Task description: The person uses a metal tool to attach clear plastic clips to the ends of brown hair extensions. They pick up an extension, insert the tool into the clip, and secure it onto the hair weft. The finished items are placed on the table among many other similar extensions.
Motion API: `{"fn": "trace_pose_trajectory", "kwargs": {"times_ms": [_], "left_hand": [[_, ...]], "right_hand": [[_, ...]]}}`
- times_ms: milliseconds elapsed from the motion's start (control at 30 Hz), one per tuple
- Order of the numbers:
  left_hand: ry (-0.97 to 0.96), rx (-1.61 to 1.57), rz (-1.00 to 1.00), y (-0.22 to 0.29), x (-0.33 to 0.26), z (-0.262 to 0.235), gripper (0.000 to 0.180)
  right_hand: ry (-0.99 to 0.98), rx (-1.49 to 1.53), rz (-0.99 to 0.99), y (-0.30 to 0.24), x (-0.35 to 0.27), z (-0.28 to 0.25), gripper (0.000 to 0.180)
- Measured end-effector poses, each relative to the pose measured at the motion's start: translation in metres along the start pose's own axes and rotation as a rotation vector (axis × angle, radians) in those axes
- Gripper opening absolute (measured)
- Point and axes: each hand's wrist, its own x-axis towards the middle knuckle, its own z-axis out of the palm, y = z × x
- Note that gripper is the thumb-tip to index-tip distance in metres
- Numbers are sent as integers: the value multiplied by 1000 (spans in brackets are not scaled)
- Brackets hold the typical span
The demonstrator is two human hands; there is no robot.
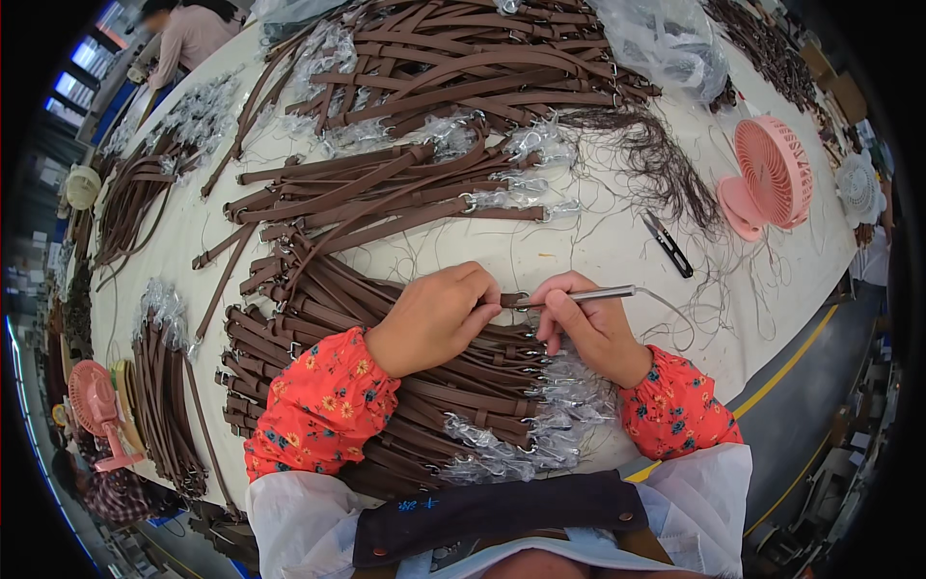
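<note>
My left hand (436, 320) is closed in a pinch on the end of a brown strap (514, 299), above the pile. Close by on the right, my right hand (590, 331) grips a slim metal pen-shaped tool (610, 293) with a thin cord trailing from its back end. The tool's front reaches toward the strap end; whether it touches is hidden by my fingers. Below both hands lies a dense stack of brown straps (463, 391) with metal hooks, their right ends wrapped in clear plastic (569, 410).
Beyond my hands lie more brown straps (482, 72) in heaps. To the right are black thread snips (667, 245), a tangle of dark threads (666, 159) and a pink fan (770, 174). Another pink fan (94, 400) stands at left. A person (193, 39) sits far left.
</note>
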Motion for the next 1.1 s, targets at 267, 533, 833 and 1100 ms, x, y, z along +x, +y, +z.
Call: {"fn": "trace_pose_trajectory", "kwargs": {"times_ms": [267, 533, 833, 1100], "left_hand": [[-71, -13, -64, 3, 1, -6, 13], [-86, -17, -62, 3, 2, -5, 13], [-208, -160, -309, 10, 3, -14, 16], [61, 229, 144, -6, 1, -3, 20]], "right_hand": [[-9, -9, 8, -1, 1, 1, 26], [-10, -5, 4, 0, 0, -1, 26], [52, 77, -35, 0, 0, 1, 26], [110, -40, -242, 2, 2, 4, 25]]}}
